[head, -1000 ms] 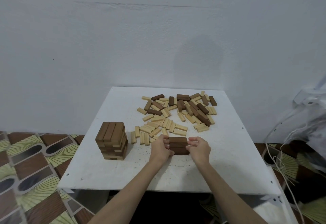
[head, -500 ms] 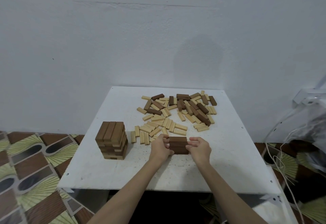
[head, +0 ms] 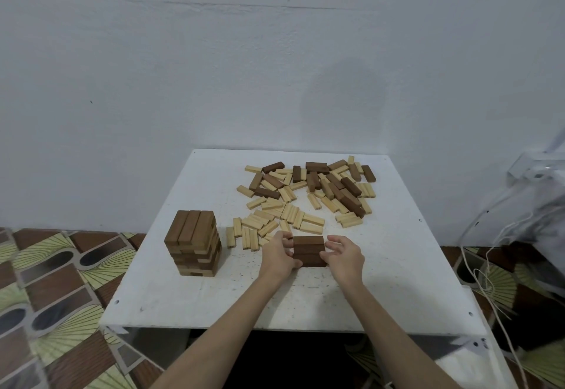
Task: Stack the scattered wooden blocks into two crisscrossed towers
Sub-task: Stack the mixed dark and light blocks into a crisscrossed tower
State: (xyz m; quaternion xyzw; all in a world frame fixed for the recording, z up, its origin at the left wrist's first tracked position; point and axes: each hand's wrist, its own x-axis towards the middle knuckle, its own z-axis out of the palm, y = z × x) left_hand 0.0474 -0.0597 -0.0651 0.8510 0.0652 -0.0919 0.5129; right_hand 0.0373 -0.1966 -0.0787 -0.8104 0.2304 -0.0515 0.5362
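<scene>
A: While both hands sit at the near middle of the square white table, what are they on?

B: A small dark brown stack of wooden blocks, low, its blocks lying side by side. The left hand has its grip curled round the stack's left end, thumb and fingers against the wood. The right hand is at the stack's right end, fingers loosely bent; its lower fingers meet the block's corner, but I cannot tell whether that grip truly clamps the wood or only rests beside it

A: And the finished tower?

B: The tall crisscrossed tower of brown and tan wooden blocks stands upright to the left of the small stack, well apart from it, three dark blocks across its top

A: The loose pieces?

B: The scattered pile of pale and dark wooden blocks lies behind the small stack, toward the white wall. The pale ones come nearest, just beyond the left hand's fingers; the dark ones sit mostly farther back and to the right

A: Anything off the table?

B: Patterned brown and green floor tiles left of the tower, and white cords far right of the stack
</scene>
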